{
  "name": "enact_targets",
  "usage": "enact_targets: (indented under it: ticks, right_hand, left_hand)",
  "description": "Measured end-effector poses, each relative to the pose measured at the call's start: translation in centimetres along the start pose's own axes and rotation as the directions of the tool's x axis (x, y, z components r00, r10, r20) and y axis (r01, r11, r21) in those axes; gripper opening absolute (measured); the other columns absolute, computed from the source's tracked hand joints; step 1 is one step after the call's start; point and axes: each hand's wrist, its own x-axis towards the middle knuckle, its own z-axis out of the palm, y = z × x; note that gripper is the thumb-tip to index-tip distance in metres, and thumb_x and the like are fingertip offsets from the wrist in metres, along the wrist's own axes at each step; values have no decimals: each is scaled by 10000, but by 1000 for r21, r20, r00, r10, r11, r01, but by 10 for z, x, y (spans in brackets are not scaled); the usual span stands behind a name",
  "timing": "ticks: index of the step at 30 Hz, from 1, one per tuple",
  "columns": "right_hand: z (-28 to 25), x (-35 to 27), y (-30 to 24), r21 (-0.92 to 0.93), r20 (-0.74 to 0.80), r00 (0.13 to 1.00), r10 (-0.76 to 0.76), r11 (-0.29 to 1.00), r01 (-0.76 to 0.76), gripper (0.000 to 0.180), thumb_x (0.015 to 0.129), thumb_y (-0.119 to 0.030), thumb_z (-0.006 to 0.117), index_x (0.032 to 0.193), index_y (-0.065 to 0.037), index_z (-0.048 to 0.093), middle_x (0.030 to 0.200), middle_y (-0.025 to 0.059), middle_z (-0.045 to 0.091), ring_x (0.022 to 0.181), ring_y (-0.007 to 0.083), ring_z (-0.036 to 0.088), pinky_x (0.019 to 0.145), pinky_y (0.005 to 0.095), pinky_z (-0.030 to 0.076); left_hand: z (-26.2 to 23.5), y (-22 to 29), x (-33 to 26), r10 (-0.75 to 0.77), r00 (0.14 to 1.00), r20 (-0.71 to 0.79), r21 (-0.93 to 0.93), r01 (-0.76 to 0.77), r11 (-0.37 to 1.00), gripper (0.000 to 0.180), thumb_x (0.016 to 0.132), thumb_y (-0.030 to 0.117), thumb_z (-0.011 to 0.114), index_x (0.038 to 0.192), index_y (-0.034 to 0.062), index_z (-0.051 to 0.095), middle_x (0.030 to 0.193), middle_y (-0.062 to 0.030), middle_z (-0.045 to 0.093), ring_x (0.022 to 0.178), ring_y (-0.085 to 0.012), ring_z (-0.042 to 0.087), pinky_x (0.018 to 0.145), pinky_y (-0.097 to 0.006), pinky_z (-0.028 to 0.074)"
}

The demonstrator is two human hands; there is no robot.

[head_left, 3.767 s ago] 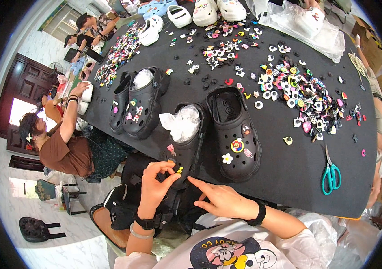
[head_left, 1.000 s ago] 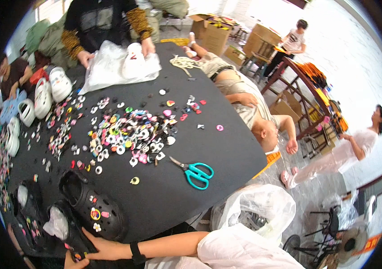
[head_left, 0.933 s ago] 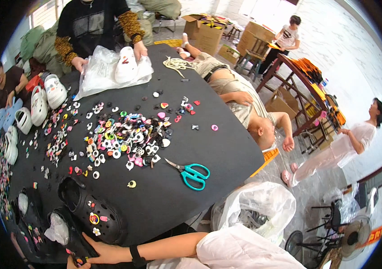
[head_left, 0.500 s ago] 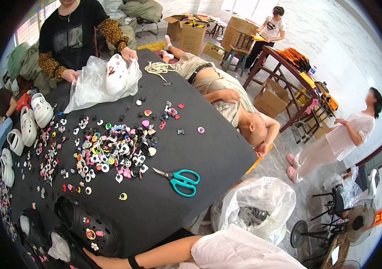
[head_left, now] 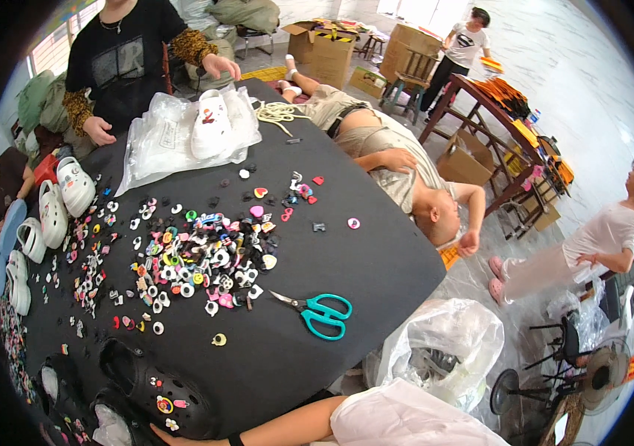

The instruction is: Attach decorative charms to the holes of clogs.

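Gripping or open, could not tell: saw only a bit of the right hand [head_left: 159, 437] at the very bottom edge, touching the near side of the black clog [head_left: 183, 394]. Saw no left hand at all. Found the clog just above that hand, on the black table [head_left: 376, 253], lying long from upper left to lower right, with little charms [head_left: 163, 405] stuck on its top. Spotted teal scissors [head_left: 318, 312] well off to the right and a big pile of bright charms [head_left: 205, 256] further up. Noticed a clear plastic bag [head_left: 161, 141] holding a white clog [head_left: 209, 123] at the far side, brown cardboard boxes [head_left: 328, 48] behind, and a clear crinkly bag [head_left: 443, 349] down on the floor.
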Motion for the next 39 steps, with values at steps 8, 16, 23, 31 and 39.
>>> enact_targets:
  ticks: [8, 16, 23, 31, 39]
  right_hand:
    - [-32, -5, -47, 148, 182, 968, 171, 969, -198, 903, 976, -421, 484, 1492, 47, -90, 1357, 416, 387, 1224, 422, 496, 1000, 412, 390]
    - [-11, -4, -20, 46, 110, 987, 115, 992, -121, 910, 972, -429, 486, 1488, 61, -81, 1360, 421, 378, 1258, 424, 471, 1029, 407, 372]
    - [-13, -2, -8, 6, 132, 989, 73, 997, -74, 931, 962, -455, 499, 1488, 72, -60, 1457, 396, 251, 1357, 400, 358, 1094, 407, 308]
    - [-34, -23, -58, -5, 68, 997, -38, 999, 39, 741, 975, -404, 507, 1500, 8, 183, 1448, 268, 364, 1310, 360, 425, 1069, 386, 354]
    - [-16, -35, -55, -104, -55, 987, -154, 983, 148, 359, 908, -189, 631, 1255, -129, 562, 990, 109, 650, 825, 266, 655, 695, 361, 518]
  left_hand:
    - [-2, -21, 11, 87, 990, -110, 45, -82, 996, 525, 801, 66, 772, 1148, 95, 380, 930, -33, 510, 795, -153, 553, 669, -286, 491]
    - [7, -26, 13, 167, 964, -206, 96, -150, 984, 600, 761, 157, 816, 1176, 107, 386, 968, -23, 524, 808, -150, 551, 638, -279, 470]
    - [12, -12, 3, 193, 975, -112, 114, -180, 977, 660, 797, 164, 795, 1305, 115, 377, 1012, -26, 540, 857, -156, 575, 656, -296, 505]
    - [25, -43, -8, 89, 989, -121, -228, -115, 967, 626, 879, 192, 719, 1379, 139, 346, 1259, -68, 494, 1178, -247, 506, 851, -457, 505]
    - [56, -46, -5, 269, 947, -176, -442, -320, 838, 640, 853, 27, 675, 1371, 93, 305, 1154, -66, 531, 1057, -183, 550, 869, -312, 481]
